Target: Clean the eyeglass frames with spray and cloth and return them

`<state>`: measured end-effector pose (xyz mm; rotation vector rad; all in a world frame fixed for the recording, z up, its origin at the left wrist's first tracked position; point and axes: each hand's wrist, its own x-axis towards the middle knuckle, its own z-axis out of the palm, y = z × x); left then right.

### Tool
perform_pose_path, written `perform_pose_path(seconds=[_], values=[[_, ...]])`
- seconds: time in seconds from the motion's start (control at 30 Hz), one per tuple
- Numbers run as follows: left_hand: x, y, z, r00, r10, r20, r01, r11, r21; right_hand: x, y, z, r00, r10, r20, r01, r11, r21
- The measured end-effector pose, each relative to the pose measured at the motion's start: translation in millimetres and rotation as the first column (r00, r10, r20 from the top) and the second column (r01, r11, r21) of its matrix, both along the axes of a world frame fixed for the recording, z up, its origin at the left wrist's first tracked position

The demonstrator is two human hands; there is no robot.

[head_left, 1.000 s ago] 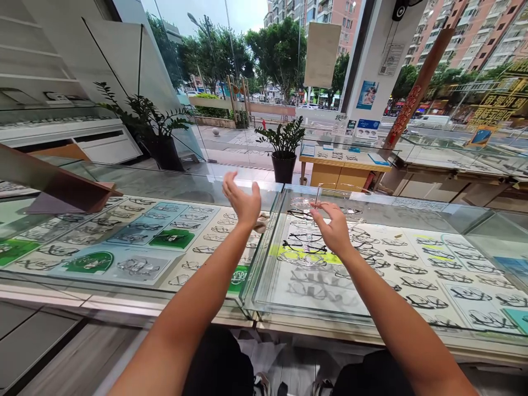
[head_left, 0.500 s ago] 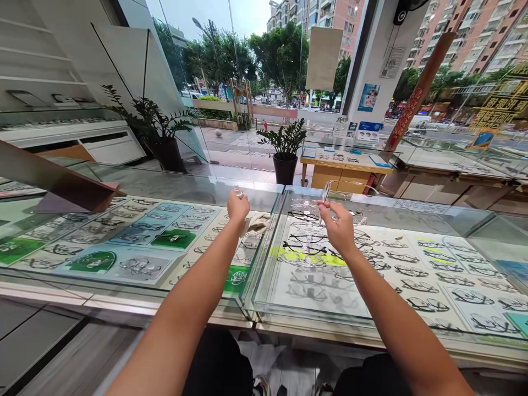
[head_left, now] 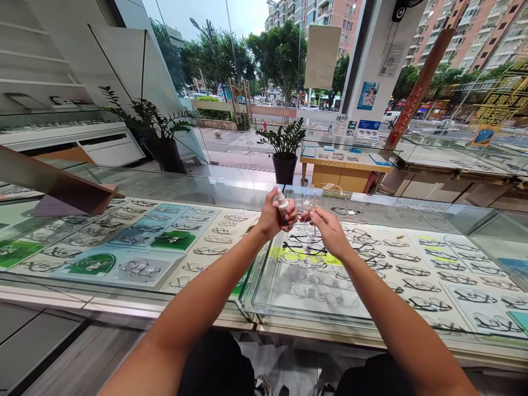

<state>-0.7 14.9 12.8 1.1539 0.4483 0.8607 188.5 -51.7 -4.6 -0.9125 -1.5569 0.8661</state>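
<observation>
My left hand (head_left: pixel 274 215) is closed around a small spray bottle (head_left: pixel 282 201) with a white nozzle pointing up. Just to its right, my right hand (head_left: pixel 328 225) pinches a pair of clear-framed eyeglasses (head_left: pixel 314 208). One temple sticks out behind the fingers. The two hands are close together over the glass display counter, near the seam between its two cases. Beneath them, black-framed glasses (head_left: pixel 305 247) lie in rows on a yellow strip inside the right case.
The glass counter (head_left: pixel 264 275) spans the view in front of me, with several eyeglasses on show in both cases. A brown slanted board (head_left: pixel 78 190) stands on the left. Beyond the counter are potted plants (head_left: pixel 284 146) and a wooden display table (head_left: pixel 346 165) by the window.
My left hand has moved right with the spray bottle, close to the eyeglasses. My right hand has shifted slightly left and turned the eyeglasses. The pale cloth by the seam is now mostly hidden.
</observation>
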Motion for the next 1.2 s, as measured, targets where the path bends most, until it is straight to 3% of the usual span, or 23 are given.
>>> perform_pose_path(seconds=[0.2, 0.3, 0.53, 0.83, 1.0, 1.2], values=[[4.2, 6.4, -12.1, 0.964, 0.188, -0.188, -0.142, 0.962, 0.235, -4.4, -2.8, -0.6, 0.998, 0.066, -0.017, -0.067, 0.996, -0.053], [4.3, 8.1, -15.8, 0.937, 0.229, -0.265, -0.136, 0.936, 0.326, -5.7, -3.7, -1.8, 0.995, 0.096, -0.02, -0.097, 0.993, -0.063], [2.7, 8.5, -13.6, 0.905, 0.305, -0.297, -0.151, 0.883, 0.445, -7.3, -3.4, -4.7, 0.994, 0.108, 0.0, -0.108, 0.992, -0.065], [3.6, 4.6, -9.6, 0.886, 0.356, -0.297, -0.173, 0.848, 0.5, -4.1, -2.3, -1.5, 0.996, 0.085, -0.015, -0.086, 0.995, -0.059], [8.0, -1.3, -12.7, 0.875, 0.336, -0.347, -0.086, 0.815, 0.573, 6.2, 6.8, -1.8, 0.989, -0.012, -0.145, 0.0, 0.996, -0.084], [8.4, -4.1, -18.8, 0.861, 0.319, -0.396, 0.033, 0.742, 0.67, 5.0, 11.3, -8.6, 0.97, 0.01, -0.243, -0.034, 0.995, -0.095]])
